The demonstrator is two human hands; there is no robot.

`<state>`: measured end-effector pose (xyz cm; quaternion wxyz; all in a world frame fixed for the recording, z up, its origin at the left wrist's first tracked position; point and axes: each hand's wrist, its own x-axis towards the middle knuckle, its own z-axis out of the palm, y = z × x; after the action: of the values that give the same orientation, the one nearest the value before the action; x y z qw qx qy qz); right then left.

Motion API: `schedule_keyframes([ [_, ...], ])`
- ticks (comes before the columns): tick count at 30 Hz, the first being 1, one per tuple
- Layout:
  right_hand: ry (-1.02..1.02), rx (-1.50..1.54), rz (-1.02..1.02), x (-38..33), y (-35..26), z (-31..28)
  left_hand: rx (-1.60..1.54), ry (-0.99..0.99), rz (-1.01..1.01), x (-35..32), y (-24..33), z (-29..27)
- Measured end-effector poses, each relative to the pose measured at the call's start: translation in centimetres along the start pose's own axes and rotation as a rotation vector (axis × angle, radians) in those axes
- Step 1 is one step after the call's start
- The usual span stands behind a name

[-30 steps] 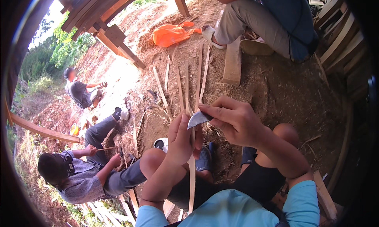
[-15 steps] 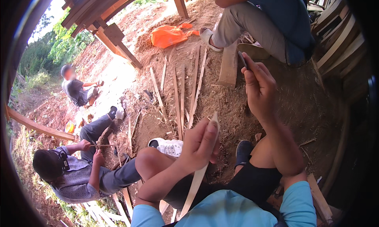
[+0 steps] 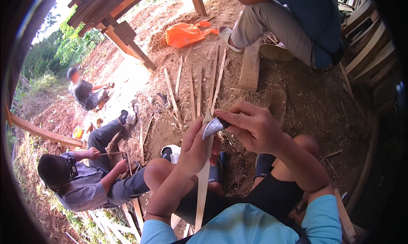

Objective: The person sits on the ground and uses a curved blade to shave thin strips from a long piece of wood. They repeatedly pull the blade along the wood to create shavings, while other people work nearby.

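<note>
A long pale wooden strip (image 3: 203, 192) runs from my lap up between my knees and narrows to a point at its far end. My left hand (image 3: 190, 147) is wrapped round it just below that tip. In my right hand (image 3: 256, 126) is a knife (image 3: 213, 127) with a short, broad grey blade; its handle is mostly covered by my fingers. The blade lies across the strip near its tip, close to my left thumb. Whether the edge is biting into the wood I cannot tell.
Several thin wooden strips (image 3: 192, 93) lie on the dirt ahead. Beyond them are an orange bag (image 3: 183, 35) and a thick board (image 3: 250, 70). A person (image 3: 83, 180) sits close on my left, another (image 3: 297, 23) at far right. Timber (image 3: 369, 44) is stacked on the right.
My right hand has come down and left, bringing the knife from the raised position onto the strip. My left hand has shifted slightly left, and the strip now stands more upright.
</note>
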<state>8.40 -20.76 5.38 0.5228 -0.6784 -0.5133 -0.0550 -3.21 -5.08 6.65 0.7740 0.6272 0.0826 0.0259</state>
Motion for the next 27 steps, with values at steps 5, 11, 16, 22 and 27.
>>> schedule_keyframes([
  [5,0.126,-0.029,0.019,0.3,1.3,0.1,0.141,0.053,-0.029,-0.1,-0.5,1.4],
  [11,0.320,0.022,0.302,1.8,3.2,-1.7,0.207,-0.047,-0.094,-0.3,0.1,3.9],
  [16,0.099,-0.049,0.105,1.0,1.6,-2.0,-0.225,0.080,-0.154,1.6,0.3,0.1],
  [22,0.024,0.067,0.090,0.1,0.1,0.2,-0.185,0.146,-0.084,0.9,0.0,0.2],
  [27,0.022,0.087,0.070,0.3,-0.1,0.5,-0.225,0.151,-0.022,0.7,0.3,1.1],
])
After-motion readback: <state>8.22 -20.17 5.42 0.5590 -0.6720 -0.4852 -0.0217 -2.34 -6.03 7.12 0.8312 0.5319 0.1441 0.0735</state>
